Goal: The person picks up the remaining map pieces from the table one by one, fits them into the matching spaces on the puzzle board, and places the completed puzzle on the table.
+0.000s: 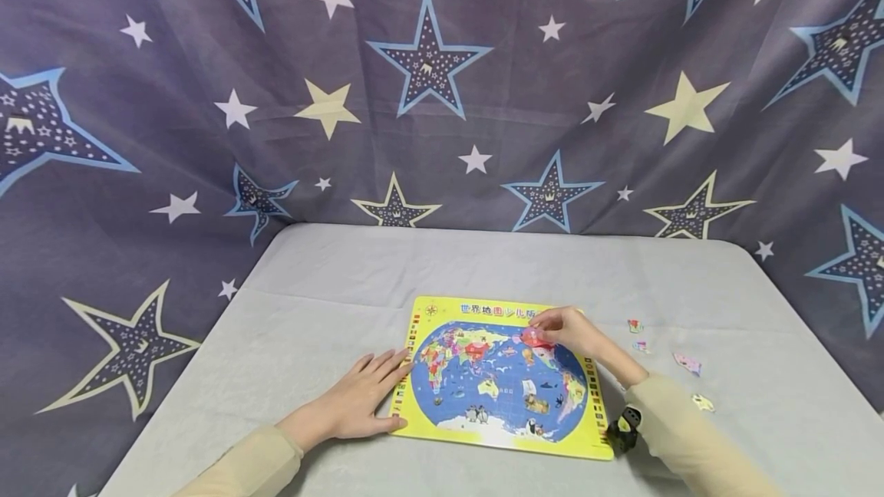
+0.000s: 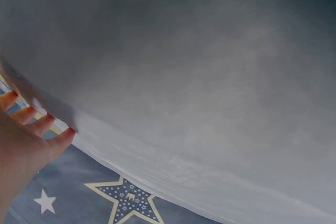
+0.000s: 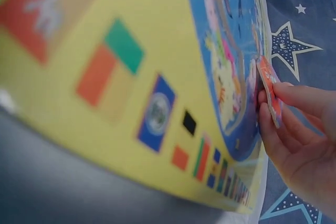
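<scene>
A yellow-bordered world map puzzle board (image 1: 511, 442) lies on the table, its blue oval map dotted with animals and coloured countries. My right hand (image 1: 568, 328) pinches a red puzzle piece (image 1: 536, 337) over the map's upper right. In the right wrist view the thumb and fingers hold that piece on edge, tilted, close to the board's surface. My left hand (image 1: 361, 397) lies with fingers spread, its fingertips on the board's left edge. In the left wrist view the spread fingers (image 2: 39, 124) show at the far left, by the board's edge.
Right of the board lie several loose puzzle pieces: a small red-green one (image 1: 635, 326), a small purplish one (image 1: 641, 346), a pink one (image 1: 687, 363) and a pale yellow one (image 1: 703, 403). A grey cloth covers the table (image 1: 331, 267); a star-patterned curtain (image 1: 449, 152) hangs behind.
</scene>
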Available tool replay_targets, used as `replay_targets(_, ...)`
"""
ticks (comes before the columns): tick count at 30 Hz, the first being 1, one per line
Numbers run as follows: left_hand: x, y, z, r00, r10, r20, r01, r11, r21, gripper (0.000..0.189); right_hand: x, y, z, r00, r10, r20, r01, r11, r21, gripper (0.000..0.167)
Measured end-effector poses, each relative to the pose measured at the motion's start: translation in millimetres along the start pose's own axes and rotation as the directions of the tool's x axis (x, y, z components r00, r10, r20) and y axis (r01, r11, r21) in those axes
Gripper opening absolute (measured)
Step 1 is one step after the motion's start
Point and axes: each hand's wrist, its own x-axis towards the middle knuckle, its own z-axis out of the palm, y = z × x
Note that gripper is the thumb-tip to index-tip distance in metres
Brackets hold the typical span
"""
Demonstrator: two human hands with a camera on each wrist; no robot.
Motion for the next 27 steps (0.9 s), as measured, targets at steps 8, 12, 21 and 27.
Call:
replay_targets(8,0.3,-0.1,0.8,1.0,-0.008,0.013,0.007,1.0,0.003,0.081,-0.4,-1.7,4.7,1.0,0.02,0.0,-0.02,0.999,-0.031,0.019)
replay_targets(12,0.2,0.3,0.8,1.0,-0.007,0.024,0.007,1.0,-0.006,0.081,-1.1,-1.8,5.6,1.0,0.009,0.022,-0.009,1.0,-0.018,0.021)
replay_targets(21,0.3,-0.3,0.4,1.0,-0.007,0.019,0.007,1.0,-0.008,0.082,-1.6,-5.3,7.0,1.0,0.003,0.026,-0.002,0.999,-0.035,0.026)
replay_targets(27,0.2,-0.4,0.3,1.0,-0.005,0.02,0.005,1.0,-0.005,0.081,-0.5,-5.7,9.3,1.0,-0.001,0.014,0.002,0.998,-0.058,0.026)
